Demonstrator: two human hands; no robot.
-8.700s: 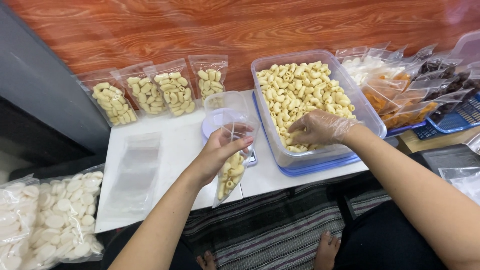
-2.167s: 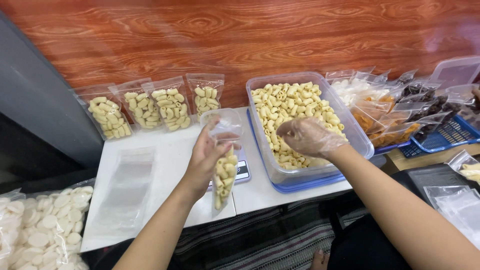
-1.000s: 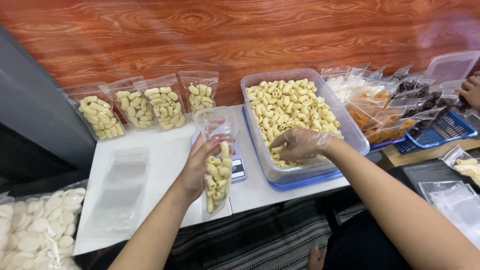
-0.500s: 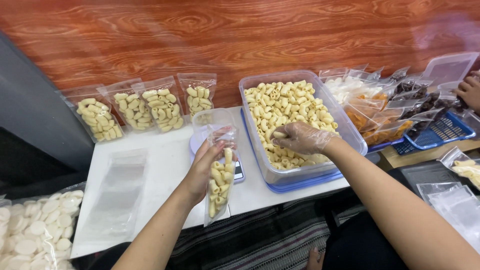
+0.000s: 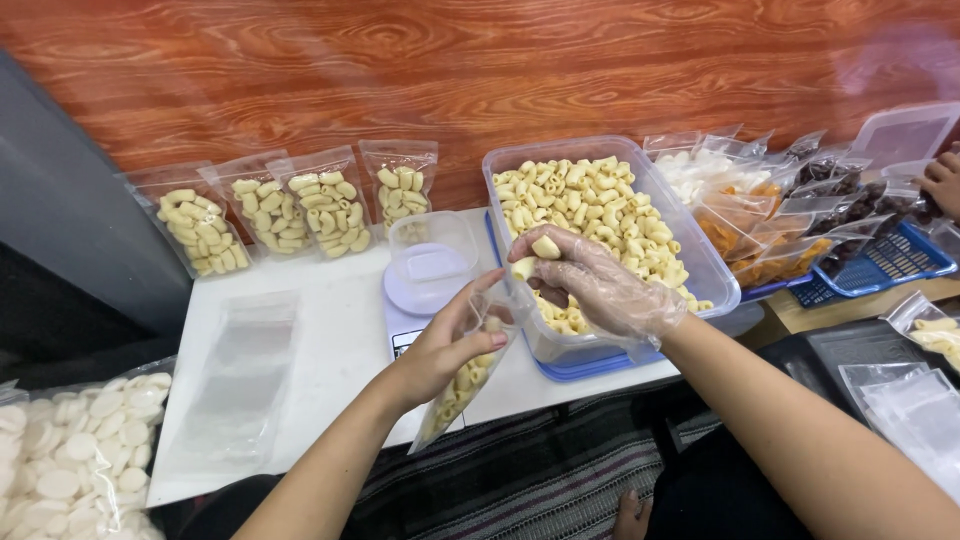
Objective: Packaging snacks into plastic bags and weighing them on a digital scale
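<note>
Holding the clear pouch (image 5: 462, 385) by its mouth, our left hand (image 5: 440, 350) pinches the rim between thumb and fingers; the pouch hangs over the near edge of the white worktop (image 5: 330, 360), about half full of pale curled crackers. Just above its opening our gloved right hand (image 5: 590, 280) is closed around several crackers, one (image 5: 545, 246) sticking up from the fingertips. We judge the mouth to be narrow and only partly spread — pieces let go too soon could miss it and drop off the edge to the floor. A loosened pinch would let the whole pouch slip down. Beyond our hands sit a small scale with an empty tub (image 5: 432, 262) and the big clear bin (image 5: 600, 240) of crackers, and farther back four filled pouches (image 5: 300, 215) lean against the wooden wall.
</note>
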